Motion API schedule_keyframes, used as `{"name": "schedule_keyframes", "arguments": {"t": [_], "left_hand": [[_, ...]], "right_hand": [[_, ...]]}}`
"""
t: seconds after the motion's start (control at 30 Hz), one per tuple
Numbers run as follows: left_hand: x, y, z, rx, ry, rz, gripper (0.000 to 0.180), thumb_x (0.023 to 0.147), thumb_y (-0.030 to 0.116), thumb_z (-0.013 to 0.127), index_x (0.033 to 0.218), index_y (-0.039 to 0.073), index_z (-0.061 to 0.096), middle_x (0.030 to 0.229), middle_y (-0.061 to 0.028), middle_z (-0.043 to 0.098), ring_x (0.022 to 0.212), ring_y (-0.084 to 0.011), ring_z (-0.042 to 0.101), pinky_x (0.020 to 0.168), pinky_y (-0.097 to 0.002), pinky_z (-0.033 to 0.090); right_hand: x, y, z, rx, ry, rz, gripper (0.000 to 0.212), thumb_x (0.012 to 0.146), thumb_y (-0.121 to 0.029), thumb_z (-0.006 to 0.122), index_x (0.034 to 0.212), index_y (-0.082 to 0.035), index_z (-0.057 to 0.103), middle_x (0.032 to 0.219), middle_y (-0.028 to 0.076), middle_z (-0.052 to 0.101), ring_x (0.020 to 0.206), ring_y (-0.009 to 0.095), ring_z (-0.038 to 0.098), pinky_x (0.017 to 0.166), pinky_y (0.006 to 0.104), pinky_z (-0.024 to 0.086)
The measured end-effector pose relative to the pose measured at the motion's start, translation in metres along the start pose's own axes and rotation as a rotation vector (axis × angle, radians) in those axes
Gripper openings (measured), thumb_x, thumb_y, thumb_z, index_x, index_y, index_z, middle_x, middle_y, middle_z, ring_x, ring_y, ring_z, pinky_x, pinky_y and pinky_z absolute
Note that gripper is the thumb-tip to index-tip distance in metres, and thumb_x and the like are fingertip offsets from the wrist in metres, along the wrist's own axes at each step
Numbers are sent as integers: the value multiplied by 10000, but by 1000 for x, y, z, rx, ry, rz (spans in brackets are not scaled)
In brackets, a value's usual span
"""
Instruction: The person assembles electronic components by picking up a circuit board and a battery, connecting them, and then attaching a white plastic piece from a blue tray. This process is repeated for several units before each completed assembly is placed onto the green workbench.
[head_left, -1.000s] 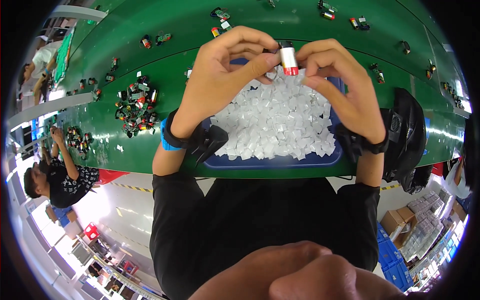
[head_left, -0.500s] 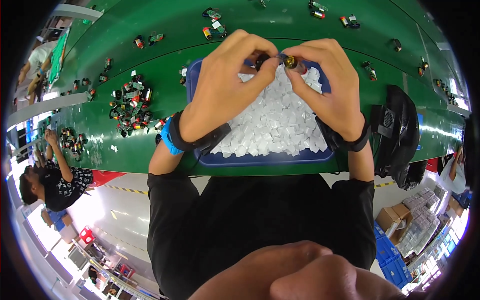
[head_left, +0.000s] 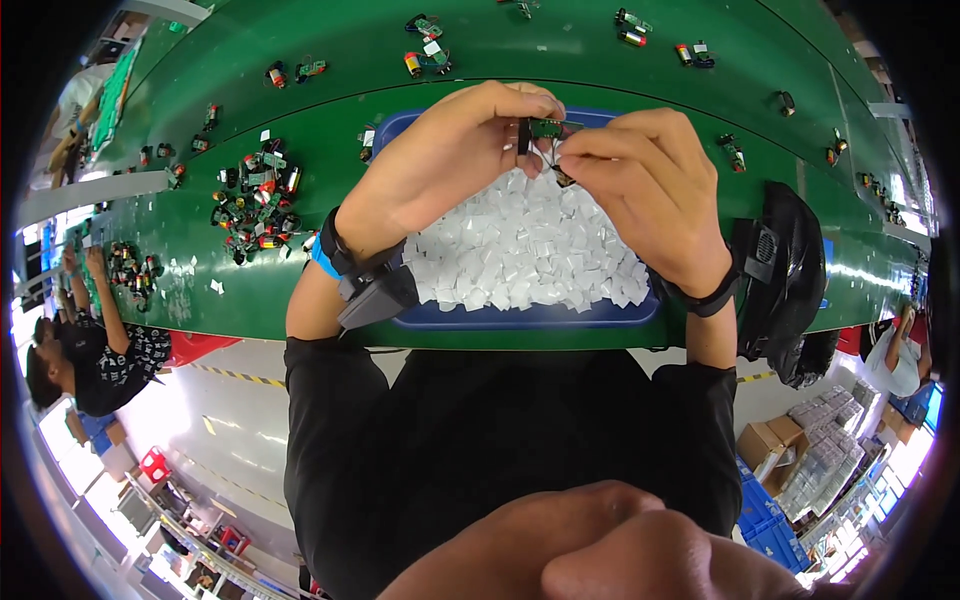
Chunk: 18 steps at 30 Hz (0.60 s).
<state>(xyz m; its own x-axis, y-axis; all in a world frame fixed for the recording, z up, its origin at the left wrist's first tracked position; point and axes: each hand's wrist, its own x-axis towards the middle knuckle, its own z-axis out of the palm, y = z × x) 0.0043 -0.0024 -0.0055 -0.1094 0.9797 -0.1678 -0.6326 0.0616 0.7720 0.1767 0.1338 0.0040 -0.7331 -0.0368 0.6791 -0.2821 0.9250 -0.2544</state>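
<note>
My left hand (head_left: 440, 165) is closed on a small green circuit board (head_left: 548, 129) with a round black part (head_left: 523, 136) at its left side. Thin wires (head_left: 547, 152) run from the board toward my right hand (head_left: 655, 190). That hand is closed, thumb and fingertips pinched together by the wires. Beneath its fingertips shows the dark gold end of a small cylindrical battery (head_left: 562, 178); the rest is hidden by the fingers. Both hands are above a blue tray (head_left: 530, 318) heaped with small white squares (head_left: 530, 245).
A pile of wired battery-and-board assemblies (head_left: 262, 205) lies left of the tray. More assemblies are scattered along the far side of the green table (head_left: 560, 70). At the right sits a black plastic bag (head_left: 790, 270). Another person (head_left: 110, 350) works at the far left.
My left hand has turned over, palm more upward, and the green board now shows. My right hand has tipped downward, and the battery once upright in its fingers is now mostly hidden.
</note>
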Motion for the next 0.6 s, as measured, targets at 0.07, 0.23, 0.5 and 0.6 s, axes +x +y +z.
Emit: {"name": "schedule_keyframes", "arguments": {"t": [0.07,0.23,0.5,0.6], "left_hand": [[-2,0,4,-142,51,-69,172,966,108,549,1041,-5,656,1040,-48,617,836,-119,547,767,-266,457],[-2,-1,9,213,84,96,224,974,107,519,1120,-2,649,1159,-71,629,909,-115,549,779,-281,432],[2,-14,1,519,81,88,224,949,120,616,1149,30,660,889,-33,668,706,-96,567,661,-244,473],[3,-27,2,770,173,348,239,953,130,628,1163,18,652,888,-47,666,709,-91,567,664,-240,474]], "right_hand": [[-2,0,2,-37,25,-29,311,676,62,803,930,-69,680,972,6,737,839,207,611,658,308,511],[-2,0,2,-95,101,-34,281,611,-60,766,887,-73,715,965,-1,736,834,190,630,641,299,458],[-1,-3,-3,-140,71,32,289,645,-39,780,927,-71,724,971,1,740,818,191,615,638,294,455],[0,-4,-2,-158,14,100,311,677,21,811,962,-70,727,1000,8,745,827,212,612,648,300,490]]}}
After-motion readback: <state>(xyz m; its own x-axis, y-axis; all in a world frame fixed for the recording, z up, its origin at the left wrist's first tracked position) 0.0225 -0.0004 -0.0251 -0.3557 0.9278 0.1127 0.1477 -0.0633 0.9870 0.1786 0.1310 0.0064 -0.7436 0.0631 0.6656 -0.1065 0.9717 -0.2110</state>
